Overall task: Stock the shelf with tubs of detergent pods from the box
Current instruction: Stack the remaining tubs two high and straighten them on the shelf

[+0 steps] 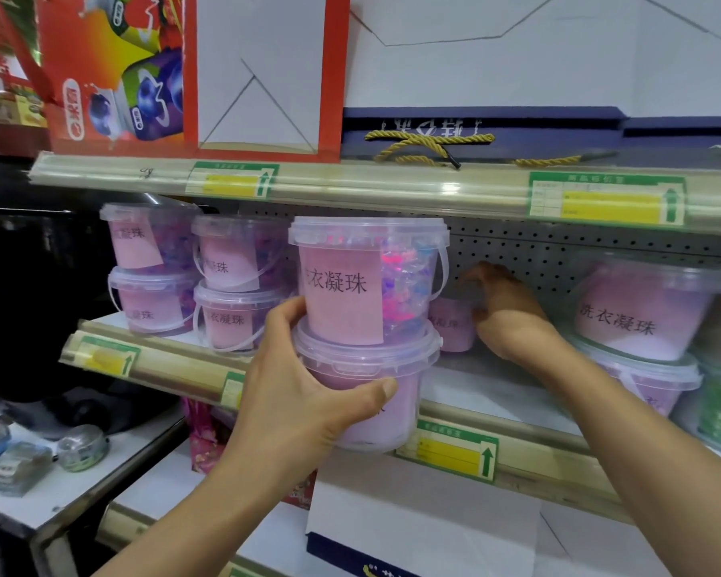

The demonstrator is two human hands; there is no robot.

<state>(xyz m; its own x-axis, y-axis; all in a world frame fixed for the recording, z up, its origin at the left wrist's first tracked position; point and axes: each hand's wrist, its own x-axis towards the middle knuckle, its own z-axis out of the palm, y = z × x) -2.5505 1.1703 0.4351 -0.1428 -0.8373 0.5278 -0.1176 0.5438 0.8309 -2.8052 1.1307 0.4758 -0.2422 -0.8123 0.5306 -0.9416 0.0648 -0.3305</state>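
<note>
Left hand (304, 393) cradles a two-tub stack, fingers wrapped round the lower tub (371, 393), steadying the upper tub (367, 281), labelled 洗衣凝珠, just in front of the shelf (496, 418) edge. Behind the stack, right hand (504, 314) reaches deep, fingers touching a rear tub (452, 324), grip unclear, likely making room.

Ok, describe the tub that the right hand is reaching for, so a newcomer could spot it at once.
Look at the middle shelf with the grey pegboard back wall, in the gap between the stacked clear plastic tubs. At the back of that gap stands a small clear plastic tub with a pink label, right beside the right hand. Unlike its neighbours, it stands alone, unstacked, set far back.
</note>
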